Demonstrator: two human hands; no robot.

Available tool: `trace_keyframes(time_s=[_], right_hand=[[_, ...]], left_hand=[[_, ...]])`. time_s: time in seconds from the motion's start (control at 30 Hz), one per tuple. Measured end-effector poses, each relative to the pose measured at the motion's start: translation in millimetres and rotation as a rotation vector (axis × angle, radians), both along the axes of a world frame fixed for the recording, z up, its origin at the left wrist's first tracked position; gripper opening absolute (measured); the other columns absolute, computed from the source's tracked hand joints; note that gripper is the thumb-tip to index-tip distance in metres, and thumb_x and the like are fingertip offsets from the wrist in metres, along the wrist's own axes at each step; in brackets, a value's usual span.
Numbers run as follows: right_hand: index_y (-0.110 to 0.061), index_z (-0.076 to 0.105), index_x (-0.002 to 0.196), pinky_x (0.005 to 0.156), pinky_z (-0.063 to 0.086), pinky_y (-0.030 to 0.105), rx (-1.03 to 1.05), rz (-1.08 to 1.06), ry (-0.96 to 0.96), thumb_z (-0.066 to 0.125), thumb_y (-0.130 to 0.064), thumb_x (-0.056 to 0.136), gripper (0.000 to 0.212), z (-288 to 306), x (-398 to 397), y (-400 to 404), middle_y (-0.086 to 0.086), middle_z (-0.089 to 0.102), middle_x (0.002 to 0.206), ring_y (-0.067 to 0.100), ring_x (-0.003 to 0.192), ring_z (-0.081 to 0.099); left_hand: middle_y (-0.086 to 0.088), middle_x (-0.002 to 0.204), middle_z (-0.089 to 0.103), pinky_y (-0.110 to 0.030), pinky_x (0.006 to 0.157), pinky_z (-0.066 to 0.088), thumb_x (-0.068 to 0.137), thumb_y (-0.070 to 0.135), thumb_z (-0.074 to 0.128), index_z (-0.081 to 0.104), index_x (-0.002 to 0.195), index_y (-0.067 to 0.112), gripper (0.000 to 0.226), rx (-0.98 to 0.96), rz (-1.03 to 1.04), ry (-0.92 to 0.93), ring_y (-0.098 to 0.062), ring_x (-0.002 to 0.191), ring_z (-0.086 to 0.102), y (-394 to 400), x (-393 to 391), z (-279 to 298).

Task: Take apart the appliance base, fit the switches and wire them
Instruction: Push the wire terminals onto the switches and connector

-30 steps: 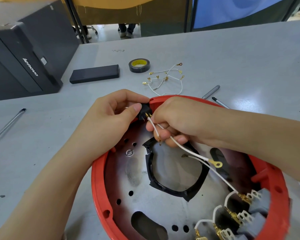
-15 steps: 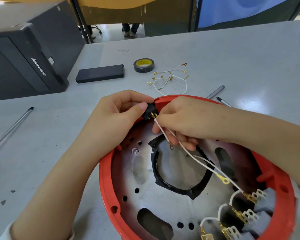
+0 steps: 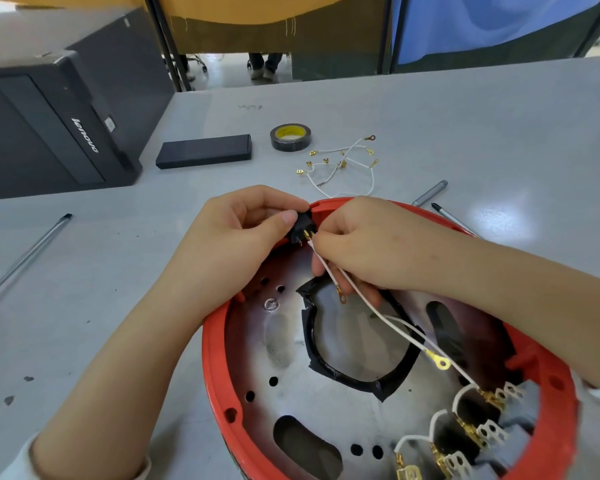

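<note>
The red base (image 3: 215, 368) lies on the grey desk (image 3: 465, 126) with its open side up, so the metal plate (image 3: 326, 407) inside is visible, with a black taped ring (image 3: 361, 375) around its middle hole. At the far rim of the base sits a small black switch (image 3: 300, 227) with brass pins. The left hand (image 3: 236, 244) grasps this switch, the thumb pressed on its near side and the fingers curled over the rim behind it. The right hand (image 3: 368, 247) pinches the end of a white wire (image 3: 329, 271) just beside the switch pins; whether the wire end is on a pin I cannot tell. Two white wires hang from this hand, one ending in a ring lug (image 3: 342, 298) under the fingers, another in a ring lug (image 3: 441, 362) over the plate. At the near right rim stand grey switches (image 3: 492, 434) with white wires on their brass terminals. Beyond the base lie loose wires (image 3: 340, 164), a tape roll (image 3: 290, 136), a flat black box (image 3: 204, 151), and two screwdrivers (image 3: 430, 192) to the right. A metal rod (image 3: 25, 258) lies on the left, and a black computer case (image 3: 56, 126) stands in the far left.
</note>
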State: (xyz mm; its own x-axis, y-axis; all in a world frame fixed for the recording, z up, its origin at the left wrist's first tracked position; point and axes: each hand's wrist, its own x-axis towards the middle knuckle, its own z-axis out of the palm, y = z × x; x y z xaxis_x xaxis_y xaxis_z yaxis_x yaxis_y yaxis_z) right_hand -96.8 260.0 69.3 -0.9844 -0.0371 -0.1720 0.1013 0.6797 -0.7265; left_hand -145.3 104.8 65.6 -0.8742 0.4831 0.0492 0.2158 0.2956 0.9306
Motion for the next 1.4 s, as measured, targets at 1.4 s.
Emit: trace_keyframes(time_s=[1.4], right_hand=[[-0.02, 0.058, 0.075, 0.072, 0.042, 0.029, 0.27, -0.488, 0.35, 0.049, -0.018, 0.086, 0.015, -19, -98, 129, -0.001, 0.061, 0.081, 0.021, 0.08, 0.055]], left_hand=[[-0.001, 0.098, 0.073, -0.068, 0.082, 0.049, 0.094, 0.023, 0.059, 0.073, 0.093, 0.039, 0.021, -0.065, -0.035, 0.031, -0.042, 0.097, 0.063, -2, -1, 5]])
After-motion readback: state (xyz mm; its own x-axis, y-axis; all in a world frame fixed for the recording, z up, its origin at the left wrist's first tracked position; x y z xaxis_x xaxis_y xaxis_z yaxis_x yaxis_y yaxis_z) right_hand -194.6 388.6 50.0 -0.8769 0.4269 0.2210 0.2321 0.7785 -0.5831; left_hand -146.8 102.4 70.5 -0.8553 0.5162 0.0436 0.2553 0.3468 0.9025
